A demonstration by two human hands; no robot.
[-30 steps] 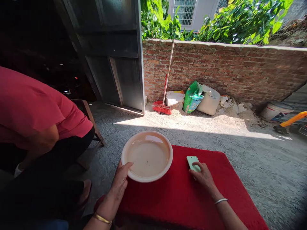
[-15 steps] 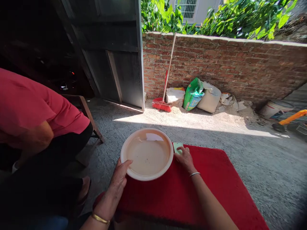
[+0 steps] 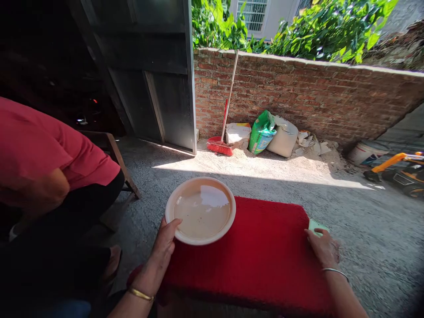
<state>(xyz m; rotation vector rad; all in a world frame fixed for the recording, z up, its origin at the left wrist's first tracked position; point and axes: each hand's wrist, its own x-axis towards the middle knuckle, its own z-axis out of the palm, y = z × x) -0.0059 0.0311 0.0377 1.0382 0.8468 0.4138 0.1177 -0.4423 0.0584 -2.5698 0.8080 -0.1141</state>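
My left hand [image 3: 164,240] grips the left rim of a round pale basin [image 3: 201,242], thumb over the edge and fingers underneath. Clear water with a few dark specks lies in the basin, which is over the far left part of a red-covered table [image 3: 265,256]. At the table's right edge, my right hand [image 3: 324,247] is closed on a flat, pale green, rounded rectangular thing [image 3: 318,226], much like a phone. Fingers cover its near part, so I cannot tell its kind for certain.
A person in a red shirt [image 3: 49,145] sits at left near a wooden chair [image 3: 115,154]. Beyond are a dark door [image 3: 165,97], a broom [image 3: 228,106], a green sack [image 3: 261,134], a pale sack [image 3: 283,139], a brick wall [image 3: 314,92] and an orange-armed toy digger [image 3: 397,165].
My right hand has moved right, from beside the basin to the table's right edge, taking the pale green thing along. My left hand keeps hold of the basin, and the view has shifted slightly.
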